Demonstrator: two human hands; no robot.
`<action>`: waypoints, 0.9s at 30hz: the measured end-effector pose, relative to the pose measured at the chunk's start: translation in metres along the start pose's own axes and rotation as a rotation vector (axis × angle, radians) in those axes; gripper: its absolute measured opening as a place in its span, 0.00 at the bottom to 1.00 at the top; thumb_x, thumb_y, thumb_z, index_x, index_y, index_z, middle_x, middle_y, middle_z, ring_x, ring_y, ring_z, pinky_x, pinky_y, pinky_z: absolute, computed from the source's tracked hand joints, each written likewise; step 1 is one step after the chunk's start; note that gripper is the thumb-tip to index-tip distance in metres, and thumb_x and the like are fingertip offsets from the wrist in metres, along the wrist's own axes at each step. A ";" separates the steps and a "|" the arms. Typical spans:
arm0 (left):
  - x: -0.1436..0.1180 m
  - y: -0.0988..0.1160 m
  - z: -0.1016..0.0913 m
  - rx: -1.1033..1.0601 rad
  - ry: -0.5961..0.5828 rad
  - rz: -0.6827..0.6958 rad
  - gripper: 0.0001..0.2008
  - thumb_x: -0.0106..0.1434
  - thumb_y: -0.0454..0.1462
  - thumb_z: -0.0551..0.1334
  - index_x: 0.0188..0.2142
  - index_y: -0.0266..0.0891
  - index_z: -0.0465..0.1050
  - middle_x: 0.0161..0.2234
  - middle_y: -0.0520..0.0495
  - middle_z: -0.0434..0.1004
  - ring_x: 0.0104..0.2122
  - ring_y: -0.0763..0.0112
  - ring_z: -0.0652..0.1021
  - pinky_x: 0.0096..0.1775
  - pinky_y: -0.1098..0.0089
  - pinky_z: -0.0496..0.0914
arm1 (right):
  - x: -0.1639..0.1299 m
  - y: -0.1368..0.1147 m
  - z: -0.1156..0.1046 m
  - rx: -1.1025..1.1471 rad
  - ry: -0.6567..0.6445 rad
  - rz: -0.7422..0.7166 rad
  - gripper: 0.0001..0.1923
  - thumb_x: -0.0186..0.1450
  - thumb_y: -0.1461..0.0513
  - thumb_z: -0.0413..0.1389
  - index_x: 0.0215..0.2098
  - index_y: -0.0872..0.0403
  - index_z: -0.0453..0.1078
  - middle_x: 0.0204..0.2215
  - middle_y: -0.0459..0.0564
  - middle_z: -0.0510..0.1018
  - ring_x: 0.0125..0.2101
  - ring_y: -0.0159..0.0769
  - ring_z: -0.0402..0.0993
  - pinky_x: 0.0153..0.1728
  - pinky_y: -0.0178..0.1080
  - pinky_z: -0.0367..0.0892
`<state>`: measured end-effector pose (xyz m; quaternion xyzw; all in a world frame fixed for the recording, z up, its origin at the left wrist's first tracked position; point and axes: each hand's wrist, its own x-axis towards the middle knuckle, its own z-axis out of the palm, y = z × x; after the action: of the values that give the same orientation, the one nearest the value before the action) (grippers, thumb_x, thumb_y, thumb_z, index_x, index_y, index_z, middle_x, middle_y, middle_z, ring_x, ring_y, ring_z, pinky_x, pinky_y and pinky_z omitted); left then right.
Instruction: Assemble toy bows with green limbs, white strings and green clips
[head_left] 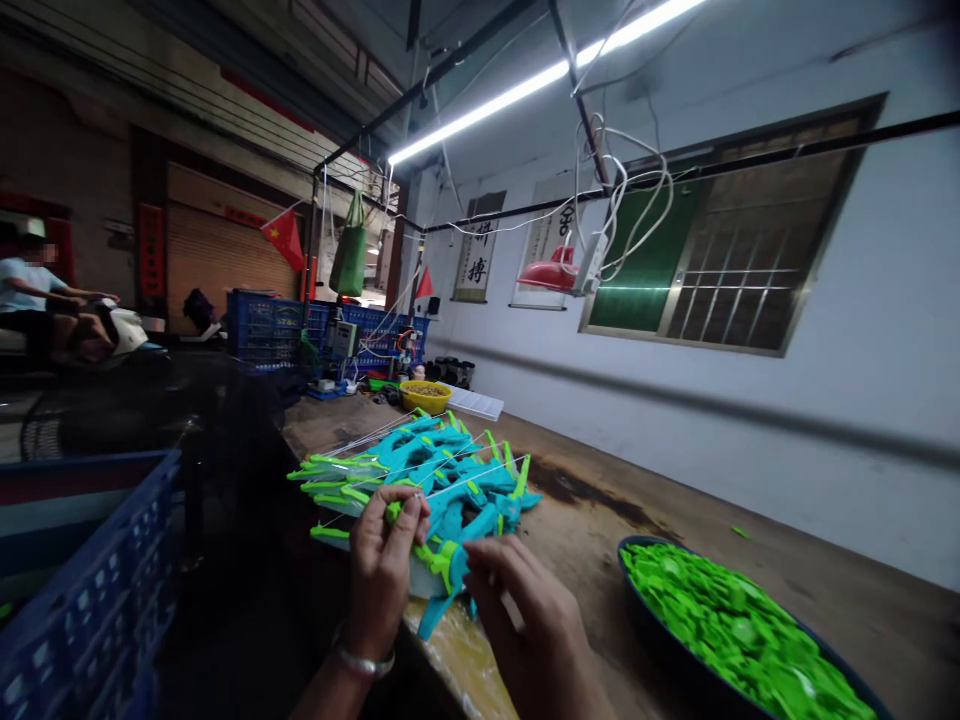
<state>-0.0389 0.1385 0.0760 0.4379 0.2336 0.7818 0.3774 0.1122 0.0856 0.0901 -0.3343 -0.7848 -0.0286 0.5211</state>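
Observation:
A pile of blue and green plastic toy pieces (427, 465) lies on the brown workbench (600, 510), strung on thin white rods. My left hand (382, 570) pinches a small green part at the near edge of the pile. My right hand (525, 620) sits just right of it, fingers curled around a blue and green piece (448, 572) at the bench's near edge. A metal bracelet is on my left wrist.
A dark bowl (637, 600) full of small green plastic parts stands at the right. A blue crate (90, 590) is at the lower left. A yellow bowl (424, 395) and blue crates sit farther back. A person sits on a scooter at far left.

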 end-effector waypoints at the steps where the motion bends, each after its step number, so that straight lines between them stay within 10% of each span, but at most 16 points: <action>1: -0.009 0.002 0.002 0.026 -0.020 -0.011 0.10 0.66 0.44 0.66 0.36 0.40 0.75 0.28 0.52 0.74 0.26 0.74 0.71 0.32 0.73 0.67 | 0.017 -0.002 0.002 -0.009 0.024 -0.048 0.08 0.75 0.63 0.50 0.45 0.50 0.71 0.34 0.48 0.77 0.32 0.34 0.77 0.34 0.33 0.72; 14: -0.033 0.009 0.013 0.254 -0.018 0.027 0.19 0.65 0.53 0.63 0.33 0.40 0.76 0.25 0.49 0.70 0.26 0.70 0.70 0.30 0.71 0.67 | 0.045 0.005 -0.003 -0.252 -0.066 -0.487 0.10 0.77 0.64 0.47 0.47 0.57 0.70 0.38 0.52 0.77 0.37 0.35 0.74 0.39 0.35 0.67; 27: -0.027 0.014 0.018 0.094 0.066 -0.031 0.15 0.62 0.49 0.68 0.30 0.39 0.75 0.22 0.50 0.70 0.23 0.72 0.69 0.26 0.73 0.65 | 0.052 0.003 -0.001 -0.430 0.014 -0.425 0.15 0.76 0.62 0.47 0.30 0.52 0.63 0.24 0.45 0.68 0.25 0.34 0.66 0.29 0.37 0.60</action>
<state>-0.0195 0.1089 0.0810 0.4253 0.2893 0.7782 0.3604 0.1024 0.1131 0.1333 -0.2648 -0.8096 -0.3048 0.4260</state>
